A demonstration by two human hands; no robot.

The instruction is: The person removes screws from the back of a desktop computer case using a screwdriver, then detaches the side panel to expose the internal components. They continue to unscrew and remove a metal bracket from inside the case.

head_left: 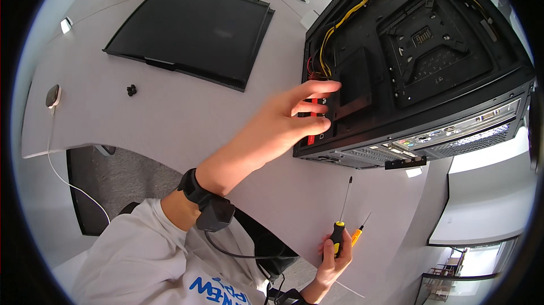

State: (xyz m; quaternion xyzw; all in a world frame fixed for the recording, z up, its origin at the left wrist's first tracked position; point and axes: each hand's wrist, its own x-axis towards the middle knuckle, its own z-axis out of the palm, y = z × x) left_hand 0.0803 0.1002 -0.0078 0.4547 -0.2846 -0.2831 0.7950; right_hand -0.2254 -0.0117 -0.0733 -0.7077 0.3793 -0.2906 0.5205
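Note:
A black computer case (pixel 430 50) lies on its side at the right of the desk, with its motherboard tray and yellow cables exposed. My left hand (pixel 297 113) reaches to the case's near left corner, fingers spread apart and curved over the edge beside a red-marked part. Whether its fingertips touch the case I cannot tell. Below, near the desk's front edge, my right hand (pixel 335 257) grips a screwdriver (pixel 338 231) by its black and yellow handle, shaft pointing away from me. Beside that hand is a smaller yellow-orange screwdriver (pixel 357 236), apparently lying on the desk.
A black side panel (pixel 190 33) lies flat at the back left of the desk. Several small black screws (pixel 131 90) sit in a cluster left of it. At the far left edge is a small device (pixel 53 96) on a white cable. A black wristband with a cable circles my left wrist.

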